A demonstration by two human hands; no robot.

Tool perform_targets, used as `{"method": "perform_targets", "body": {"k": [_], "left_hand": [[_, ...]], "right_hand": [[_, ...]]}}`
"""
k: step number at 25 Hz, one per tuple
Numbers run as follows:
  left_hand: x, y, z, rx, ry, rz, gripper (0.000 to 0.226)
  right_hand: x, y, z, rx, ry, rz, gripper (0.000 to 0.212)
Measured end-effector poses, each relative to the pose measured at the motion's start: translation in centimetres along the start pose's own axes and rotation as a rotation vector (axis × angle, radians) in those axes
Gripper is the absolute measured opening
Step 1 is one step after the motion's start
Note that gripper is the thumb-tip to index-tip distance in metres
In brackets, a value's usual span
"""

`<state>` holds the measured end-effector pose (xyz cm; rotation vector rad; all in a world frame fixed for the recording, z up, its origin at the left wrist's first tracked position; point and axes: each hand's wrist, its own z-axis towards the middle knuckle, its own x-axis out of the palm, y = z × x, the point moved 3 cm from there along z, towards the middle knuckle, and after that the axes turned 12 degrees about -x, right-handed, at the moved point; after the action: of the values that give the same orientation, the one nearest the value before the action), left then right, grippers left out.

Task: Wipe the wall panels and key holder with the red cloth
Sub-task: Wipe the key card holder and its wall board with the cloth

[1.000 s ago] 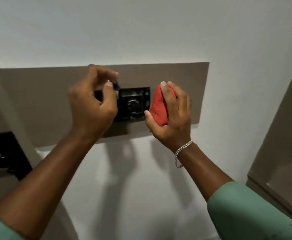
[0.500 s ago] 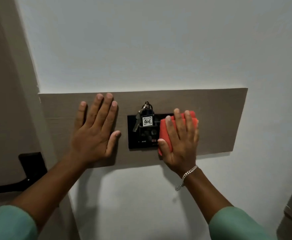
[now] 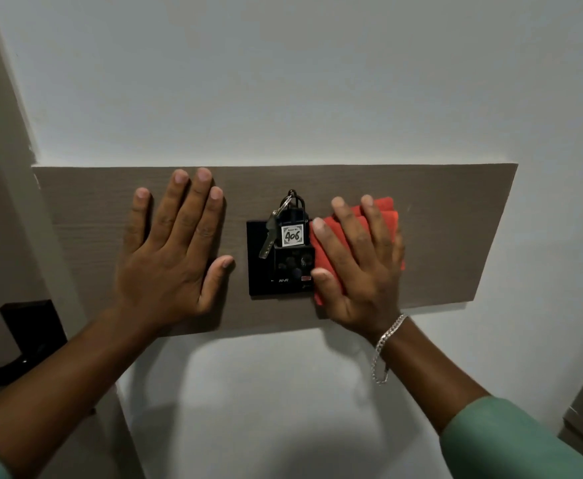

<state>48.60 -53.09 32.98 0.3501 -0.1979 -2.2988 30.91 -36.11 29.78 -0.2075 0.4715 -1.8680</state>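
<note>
Both hands are spread flat: left hand [image 3: 172, 257] bare on the wall panel [image 3: 455, 236], right hand [image 3: 359, 264] pressing the red cloth [image 3: 385, 210] down beside the key holder [image 3: 278, 261]. Panel wiping looks underway; the holder probably gets done next, gently around the keys [image 3: 269, 233].

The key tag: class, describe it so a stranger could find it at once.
Find the long brown wall panel, then the black key holder at its middle, between the two hands. The key tag hangs there beside a metal key; it alone is white, handwritten 406.
</note>
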Motion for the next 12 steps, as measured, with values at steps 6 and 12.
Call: {"method": "perform_targets", "body": {"k": [6,12], "left_hand": [[-0.1,-0.7,0.1,-0.072,0.009,0.006,0.077],[-0.1,-0.6,0.1,-0.071,0.016,-0.017,0.079]], "right_hand": [[0.4,0.4,0.4,0.222,-0.061,-0.001,0.05],[-0.1,0.7,0.8,0.244,-0.022,-0.001,0.048]]}}
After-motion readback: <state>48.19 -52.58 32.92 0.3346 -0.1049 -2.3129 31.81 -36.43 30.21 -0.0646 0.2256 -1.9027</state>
